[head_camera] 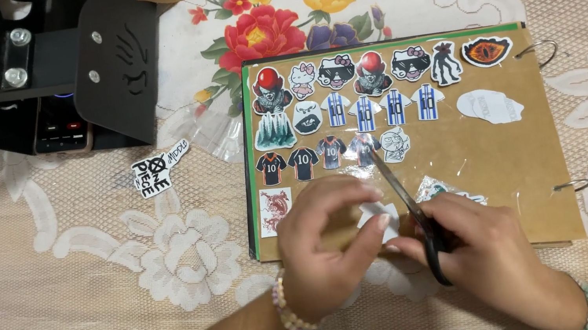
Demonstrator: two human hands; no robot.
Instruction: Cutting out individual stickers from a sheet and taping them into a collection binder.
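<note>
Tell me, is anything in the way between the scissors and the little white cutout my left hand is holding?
Nothing visible is. The left hand pinches the white cutout over the brown board, and the scissors in the right hand lie right beside it, blades pointing up toward the rows of stickers.

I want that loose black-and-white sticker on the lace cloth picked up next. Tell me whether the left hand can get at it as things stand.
Probably yes. The sticker lies alone on the tablecloth, left of the board, with nothing over it. But the left hand is pinching a small white cutout, so it would need freeing first.
</note>
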